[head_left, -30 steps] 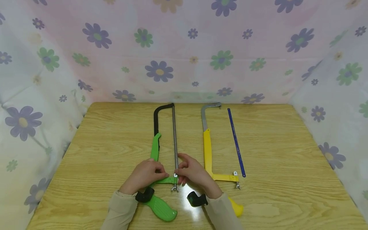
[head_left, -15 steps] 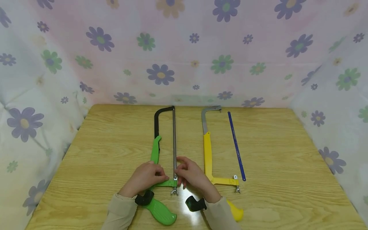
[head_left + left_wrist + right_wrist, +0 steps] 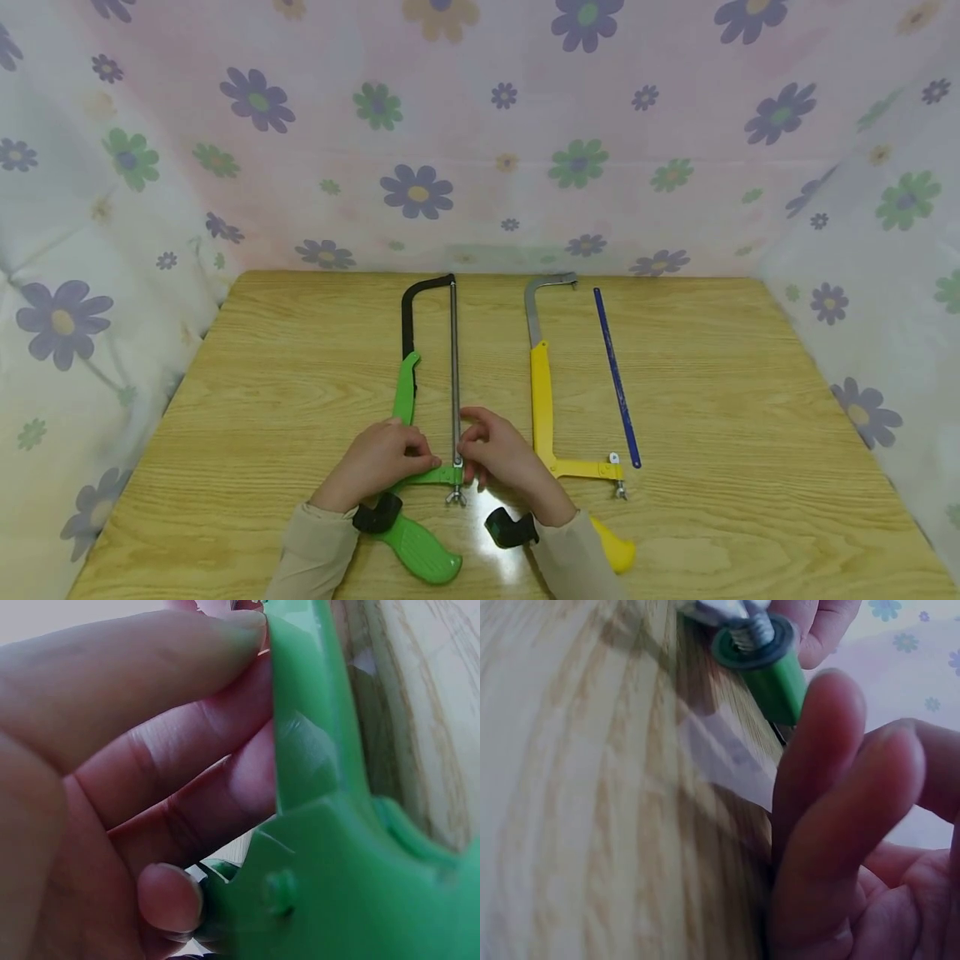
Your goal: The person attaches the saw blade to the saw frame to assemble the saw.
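A green hacksaw [image 3: 406,392] with a black front bow lies on the table, its ribbed handle toward me. Along its right side runs a grey hacksaw blade [image 3: 454,358], from the bow's far tip to the near blade holder. My left hand [image 3: 378,462] grips the green frame, thumb and fingers around its short cross arm [image 3: 307,712]. With thumb and fingertips, my right hand [image 3: 502,458] pinches the blade's near end, close by the holder. The other right fingers [image 3: 832,825] bend loosely beside the table. A wing nut [image 3: 456,497] sticks out at the holder's near side.
To the right lies a yellow hacksaw [image 3: 542,392] with a grey bow and no blade fitted; my right forearm covers part of its handle. Beyond it rests a loose blue blade [image 3: 617,379]. Flowered cloth [image 3: 480,192] hangs behind and beside the wooden table [image 3: 720,383].
The blade's near end and my right fingers have shifted slightly left toward the holder. My left hand keeps its grip. The head view has tilted a little.
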A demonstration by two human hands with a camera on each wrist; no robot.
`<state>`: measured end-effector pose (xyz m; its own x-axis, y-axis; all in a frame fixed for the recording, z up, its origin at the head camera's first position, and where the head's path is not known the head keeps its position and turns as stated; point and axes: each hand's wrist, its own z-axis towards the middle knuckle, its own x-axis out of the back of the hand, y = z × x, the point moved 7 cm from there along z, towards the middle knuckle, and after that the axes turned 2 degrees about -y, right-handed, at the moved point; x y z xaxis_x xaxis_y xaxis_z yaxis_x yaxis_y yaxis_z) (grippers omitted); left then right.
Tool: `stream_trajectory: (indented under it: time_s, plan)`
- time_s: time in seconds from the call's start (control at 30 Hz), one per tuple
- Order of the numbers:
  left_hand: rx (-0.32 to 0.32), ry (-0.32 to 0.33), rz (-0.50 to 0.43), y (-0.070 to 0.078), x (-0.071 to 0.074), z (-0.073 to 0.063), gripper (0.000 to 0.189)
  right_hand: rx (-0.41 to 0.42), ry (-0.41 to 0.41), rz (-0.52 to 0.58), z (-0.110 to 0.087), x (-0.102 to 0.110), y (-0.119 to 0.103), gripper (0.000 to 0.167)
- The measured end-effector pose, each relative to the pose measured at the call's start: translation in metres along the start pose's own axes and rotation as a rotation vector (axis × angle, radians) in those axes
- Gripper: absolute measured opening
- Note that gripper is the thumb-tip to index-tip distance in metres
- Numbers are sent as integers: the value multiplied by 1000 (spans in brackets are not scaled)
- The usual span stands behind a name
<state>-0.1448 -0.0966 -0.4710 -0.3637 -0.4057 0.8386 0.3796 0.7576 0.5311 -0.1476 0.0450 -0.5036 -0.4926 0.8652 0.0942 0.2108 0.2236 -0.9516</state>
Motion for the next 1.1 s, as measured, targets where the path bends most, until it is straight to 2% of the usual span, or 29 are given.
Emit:
stream_trajectory:
  time_s: [0.27,0.47,0.6,0.7,0.87,1.0,1.1]
  plan:
    - [-1,-2,-1,0,-1,1,18,-4,13,-15,-1,0,-1,51]
    - [-9,1,-8,1,0,2,18,23,21,-32,-1,2,-5,51]
    - [-17,2,6,2,0,2,19,37,16,-21,-9,2,-21,50]
    - [-20,5,11,3,0,2,19,45,27,-23,-8,2,-19,49]
    - [-11,6,-3,2,-1,2,18,36,46,-23,-1,4,-3,51]
    - [-6,-16,-13,0,-3,1,18,13,5,-23,-1,1,-2,56]
    - [-19,-12,-9,1,2,5,19,17,-6,-24,2,4,-6,58]
